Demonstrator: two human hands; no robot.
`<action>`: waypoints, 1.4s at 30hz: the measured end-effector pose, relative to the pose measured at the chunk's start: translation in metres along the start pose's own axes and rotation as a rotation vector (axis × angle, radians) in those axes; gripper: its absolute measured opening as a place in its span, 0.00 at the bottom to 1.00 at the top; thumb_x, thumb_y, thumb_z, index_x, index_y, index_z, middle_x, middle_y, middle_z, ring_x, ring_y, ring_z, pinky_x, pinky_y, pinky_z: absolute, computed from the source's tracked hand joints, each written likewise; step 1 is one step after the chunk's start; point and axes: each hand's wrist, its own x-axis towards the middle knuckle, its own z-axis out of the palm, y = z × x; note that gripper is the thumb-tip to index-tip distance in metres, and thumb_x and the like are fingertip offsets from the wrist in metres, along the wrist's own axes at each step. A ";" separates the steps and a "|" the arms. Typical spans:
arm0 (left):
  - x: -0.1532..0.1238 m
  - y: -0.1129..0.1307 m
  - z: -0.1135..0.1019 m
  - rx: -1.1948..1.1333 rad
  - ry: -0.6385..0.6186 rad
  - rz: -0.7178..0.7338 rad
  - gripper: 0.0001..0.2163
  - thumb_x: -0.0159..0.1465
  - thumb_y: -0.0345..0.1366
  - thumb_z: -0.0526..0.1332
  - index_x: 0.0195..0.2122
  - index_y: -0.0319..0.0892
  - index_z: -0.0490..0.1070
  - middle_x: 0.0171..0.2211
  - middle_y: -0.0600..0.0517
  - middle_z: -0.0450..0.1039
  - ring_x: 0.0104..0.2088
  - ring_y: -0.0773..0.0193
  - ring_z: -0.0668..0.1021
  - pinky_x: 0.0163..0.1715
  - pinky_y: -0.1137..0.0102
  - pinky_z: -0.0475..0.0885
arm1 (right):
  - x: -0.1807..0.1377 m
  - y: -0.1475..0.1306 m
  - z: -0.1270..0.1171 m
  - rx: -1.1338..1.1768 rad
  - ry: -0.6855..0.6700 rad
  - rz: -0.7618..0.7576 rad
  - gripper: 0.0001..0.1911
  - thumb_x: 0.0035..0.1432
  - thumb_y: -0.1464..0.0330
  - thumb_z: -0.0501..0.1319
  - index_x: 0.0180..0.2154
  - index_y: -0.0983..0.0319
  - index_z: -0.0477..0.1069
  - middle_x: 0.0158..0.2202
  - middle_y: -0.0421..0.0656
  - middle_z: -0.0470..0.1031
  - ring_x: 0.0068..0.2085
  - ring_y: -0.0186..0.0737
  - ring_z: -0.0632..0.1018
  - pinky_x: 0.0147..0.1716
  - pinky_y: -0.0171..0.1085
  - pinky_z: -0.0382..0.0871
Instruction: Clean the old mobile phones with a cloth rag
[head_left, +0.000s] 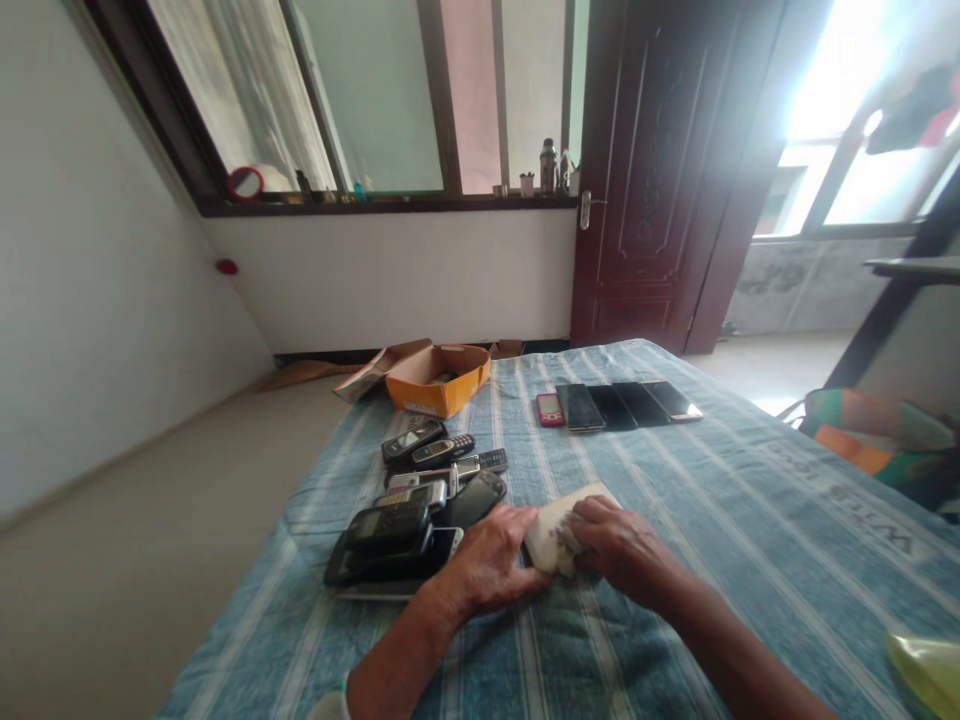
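Two bare hands bend over a pale, flat slab lying on a blue striped cloth, as I look on from inside the room. The left hand grips the slab's left side, thumb along the near edge and fingers at the far one. The right hand is closed around a crumpled whitish wad, held against the slab's upper face; its fingers cover much of the right part. The slab thus lies between the two hands, under the right fingertips and just beside the left palm. What the slab is, I cannot tell from here.

Just left of the left hand, a pile of old mobile phones spreads over the cloth, some stacked on others. Beyond the slab, a small red phone lies beside a row of dark-screened phones. At the cloth's far left edge sits an open orange box.
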 end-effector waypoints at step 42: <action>0.001 0.002 0.000 0.022 -0.026 -0.017 0.19 0.54 0.43 0.66 0.44 0.45 0.66 0.47 0.49 0.72 0.49 0.52 0.71 0.47 0.65 0.66 | -0.003 -0.024 0.018 0.067 -0.011 -0.057 0.09 0.59 0.79 0.54 0.36 0.63 0.69 0.38 0.44 0.69 0.41 0.39 0.69 0.35 0.34 0.62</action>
